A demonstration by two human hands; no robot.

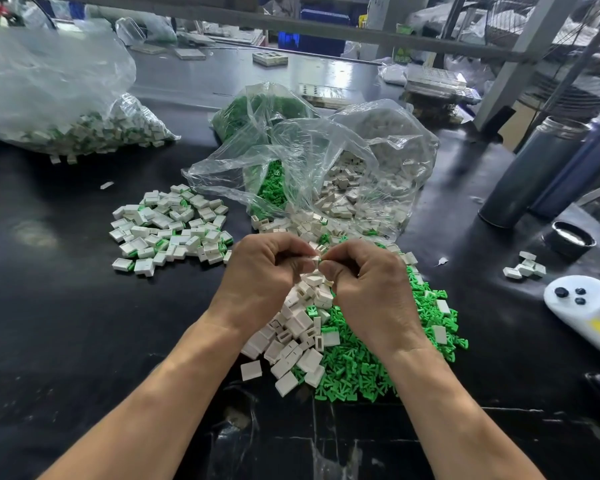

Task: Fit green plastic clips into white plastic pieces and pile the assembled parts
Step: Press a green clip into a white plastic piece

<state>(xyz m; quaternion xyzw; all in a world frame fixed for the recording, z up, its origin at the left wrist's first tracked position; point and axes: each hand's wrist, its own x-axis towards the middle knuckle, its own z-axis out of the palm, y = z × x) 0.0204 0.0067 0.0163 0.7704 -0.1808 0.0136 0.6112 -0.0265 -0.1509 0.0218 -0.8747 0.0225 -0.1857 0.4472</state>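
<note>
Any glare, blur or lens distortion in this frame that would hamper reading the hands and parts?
Head view: the left hand and right hand are sharp and evenly lit; the black table shows soft glare patches; the clear bag at upper left is smeared and washed out; the wide-angle lens bows the shelf frame and edges.

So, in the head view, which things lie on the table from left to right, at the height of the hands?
Assembled pile → left hand → right hand → small white pieces → white controller.
</note>
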